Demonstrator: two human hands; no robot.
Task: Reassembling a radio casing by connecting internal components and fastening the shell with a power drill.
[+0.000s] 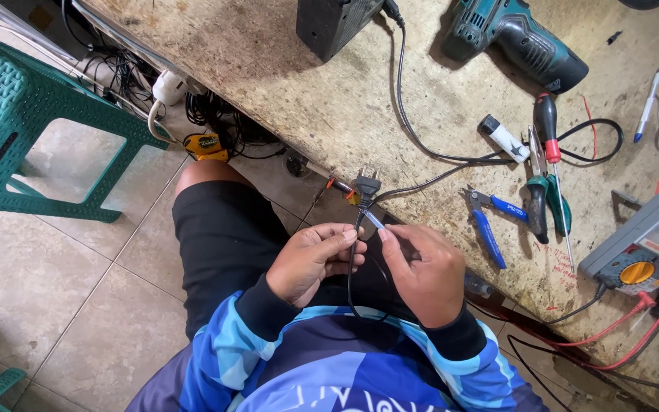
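Surface: worn workbench (pixel 306 91), tiled floor below.
Left hand (pixel 310 261): fingers pinched on black cord (pixel 351 267) just under its plug (pixel 366 185).
Right hand (pixel 423 271): fingertips closed on same cord, beside left.
Nearby: blue pliers (pixel 490 225), screwdrivers (pixel 547 175), multimeter (pixel 642 244), cordless drill (pixel 516 38).

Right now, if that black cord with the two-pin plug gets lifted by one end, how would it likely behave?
Probably floppy: the black cord hangs in a loose loop below the left hand and right hand. The plug end looks denser, so it would likely swing or droop. The cord also trails across the workbench, so it may drag or snag on the pliers.
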